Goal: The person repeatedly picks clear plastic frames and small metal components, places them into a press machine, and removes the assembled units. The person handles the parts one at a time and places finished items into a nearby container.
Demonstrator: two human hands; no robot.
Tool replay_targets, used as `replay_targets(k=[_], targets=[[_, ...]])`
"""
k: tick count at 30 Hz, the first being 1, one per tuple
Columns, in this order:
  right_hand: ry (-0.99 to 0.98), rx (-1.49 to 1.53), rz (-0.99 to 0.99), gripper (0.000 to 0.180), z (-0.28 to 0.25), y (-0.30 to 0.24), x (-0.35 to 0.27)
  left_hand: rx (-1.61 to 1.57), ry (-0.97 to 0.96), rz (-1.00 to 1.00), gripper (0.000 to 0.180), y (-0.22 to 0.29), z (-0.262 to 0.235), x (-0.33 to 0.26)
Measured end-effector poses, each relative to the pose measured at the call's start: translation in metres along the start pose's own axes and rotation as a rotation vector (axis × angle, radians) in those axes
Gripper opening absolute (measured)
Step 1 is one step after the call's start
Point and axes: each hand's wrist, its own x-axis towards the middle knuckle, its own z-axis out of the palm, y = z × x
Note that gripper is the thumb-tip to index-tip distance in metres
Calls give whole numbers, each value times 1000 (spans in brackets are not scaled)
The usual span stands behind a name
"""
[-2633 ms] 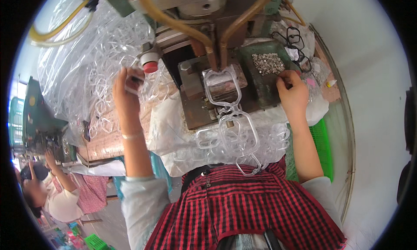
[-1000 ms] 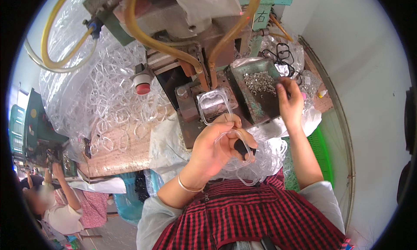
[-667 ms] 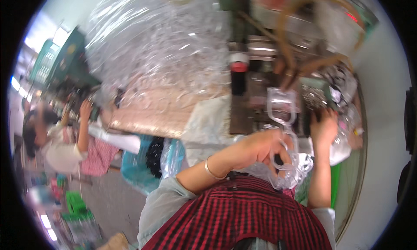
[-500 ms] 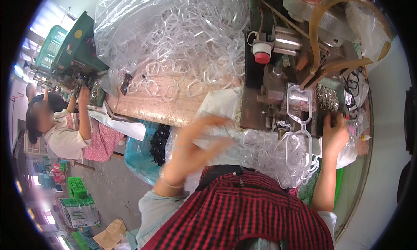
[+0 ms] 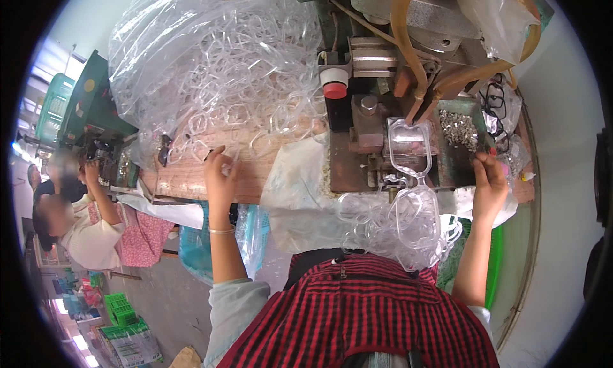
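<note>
Over the near edge of the wooden tabletop (image 5: 255, 179), my left hand (image 5: 221, 176) has its thumb and fingers apart. Loose clear eyeglass frames (image 5: 198, 123) lie just beyond its fingertips; whether it touches one is unclear. At the front right corner of a green tray (image 5: 468, 105) holding small metal parts (image 5: 458, 130), my right hand (image 5: 490, 186) has thumb and fingers pinched together. Anything between them is too small to make out. Between my hands, a clear eyeglass front (image 5: 418, 176) sits at the machine's fixture, one rim on it and the other hanging toward me.
A large plastic bag (image 5: 153, 55) spills many clear frames across the table. The machine has a red button (image 5: 334, 90) and brown hoses (image 5: 408, 42). More clear frames (image 5: 364, 224) pile near my apron (image 5: 357, 291). A co-worker (image 5: 96, 234) sits left, beside a blue basket (image 5: 191, 246).
My left hand has moved left and away from me, to the tabletop's edge by the loose frames. My right hand stays at the parts tray. The whole view has shifted somewhat.
</note>
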Motion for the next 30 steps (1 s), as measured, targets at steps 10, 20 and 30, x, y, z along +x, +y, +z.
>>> replay_targets(k=[10,20,30], targets=[[-181,106,-297,25,69,-130,19,-595,108,61,5,167,-15,67],[-346,540,-57,45,94,-128,10,-916,127,631,24,294,-89,63],[-271,500,-144,61,101,-133,-2,-882,157,465,18,312,-56,93]])
